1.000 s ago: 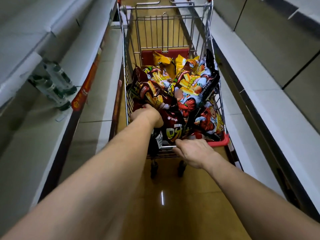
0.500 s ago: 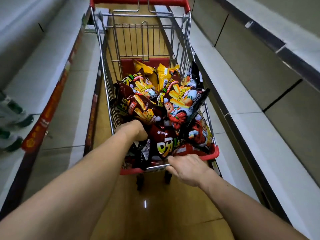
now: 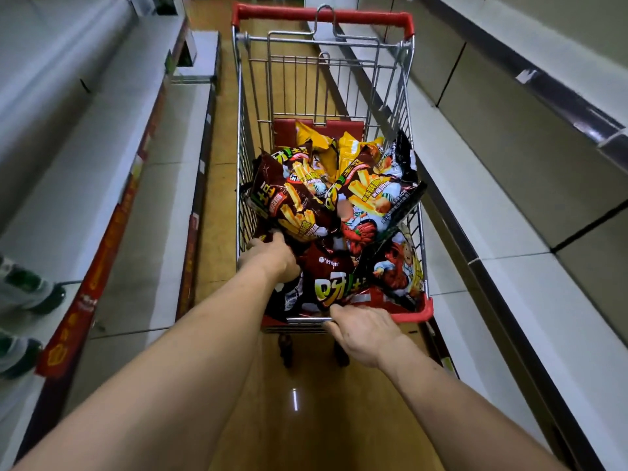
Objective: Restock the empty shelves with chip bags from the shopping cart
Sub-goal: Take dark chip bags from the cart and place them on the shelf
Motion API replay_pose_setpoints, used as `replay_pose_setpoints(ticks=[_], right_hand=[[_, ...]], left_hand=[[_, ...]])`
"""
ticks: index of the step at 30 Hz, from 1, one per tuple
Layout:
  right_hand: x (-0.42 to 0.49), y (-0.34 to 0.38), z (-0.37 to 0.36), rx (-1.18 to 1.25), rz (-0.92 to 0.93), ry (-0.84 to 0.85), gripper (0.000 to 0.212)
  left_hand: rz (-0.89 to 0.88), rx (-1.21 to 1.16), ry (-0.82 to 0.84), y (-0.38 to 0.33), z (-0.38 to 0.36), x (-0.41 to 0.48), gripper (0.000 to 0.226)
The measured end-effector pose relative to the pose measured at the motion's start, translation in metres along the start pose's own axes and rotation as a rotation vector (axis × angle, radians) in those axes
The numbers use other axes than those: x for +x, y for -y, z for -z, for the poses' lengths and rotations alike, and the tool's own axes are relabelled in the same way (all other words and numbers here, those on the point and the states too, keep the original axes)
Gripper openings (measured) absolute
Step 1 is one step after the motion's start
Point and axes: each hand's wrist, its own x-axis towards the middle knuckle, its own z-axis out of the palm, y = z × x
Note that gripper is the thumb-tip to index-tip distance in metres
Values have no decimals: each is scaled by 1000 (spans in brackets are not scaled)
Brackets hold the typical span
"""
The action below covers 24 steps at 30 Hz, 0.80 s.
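Left hand (image 3: 268,258): reaching among the chip bags (image 3: 370,195); fingers partly hidden, grip cannot be told.
Right hand (image 3: 365,331): fingers curling round the shopping cart (image 3: 323,18) near rim.
Shelves (image 3: 509,283): flanking the cart.

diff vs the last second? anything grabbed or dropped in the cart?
The cart has rolled forward along the aisle: the bottles on the left shelf slid toward the picture's lower left. Nothing visibly taken or let go. The right hand still grips the cart's near rim; the left hand still lies among the chip bags, fingers hidden. The bags look unmoved.
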Motion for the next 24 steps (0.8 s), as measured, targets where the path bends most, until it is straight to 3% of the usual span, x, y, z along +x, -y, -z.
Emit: replay_pose_setpoints(ticks=[11,18,22,24], right_hand=[[21,3,21,-6,-5,160,35],[29,24,45,-30,-162,303,40],[31,42,77,106,-223,210,34],[32,51,92,360,-300,102,38]], left_hand=[[41,-9,0,-4,10,14,89],[51,-134,99,-4,28,20,99],[3,-253,129,4,49,10,101],[-36,-384,164,11,60,-1,98]])
